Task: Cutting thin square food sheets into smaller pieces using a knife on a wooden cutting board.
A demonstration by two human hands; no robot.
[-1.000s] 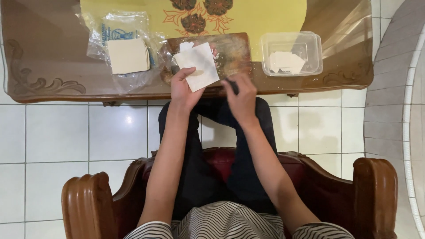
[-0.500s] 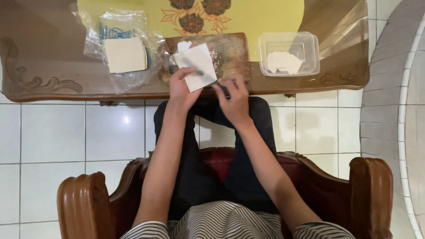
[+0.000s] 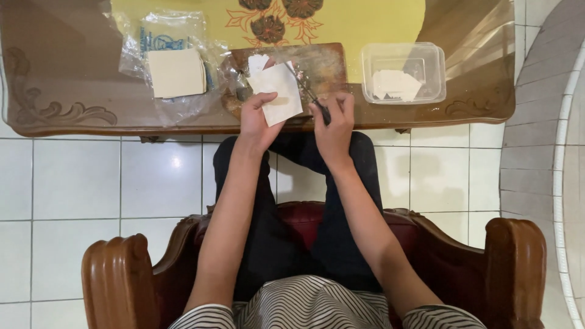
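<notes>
My left hand (image 3: 259, 119) holds a pale square wrapper sheet (image 3: 277, 91) by its near corner, above a wooden cutting board (image 3: 323, 61). My right hand (image 3: 334, 119) grips a dark-handled knife (image 3: 312, 94) whose blade points up and left, its tip close to the sheet's right edge. A second pale piece (image 3: 257, 62) lies on the board just behind the sheet. Both hands hover at the table's near edge, above my knees.
A clear plastic bag with a stack of square wrappers (image 3: 177, 73) lies left of the board. To the right stands a clear plastic tub (image 3: 402, 73) with cut pale pieces inside. The glass-topped wooden table (image 3: 73, 116) has a yellow cloth. I sit in a wooden armchair (image 3: 116, 280) on white tiles.
My right hand moved up from the table's edge, bringing the knife to the sheet's right side. The left hand kept hold of the sheet.
</notes>
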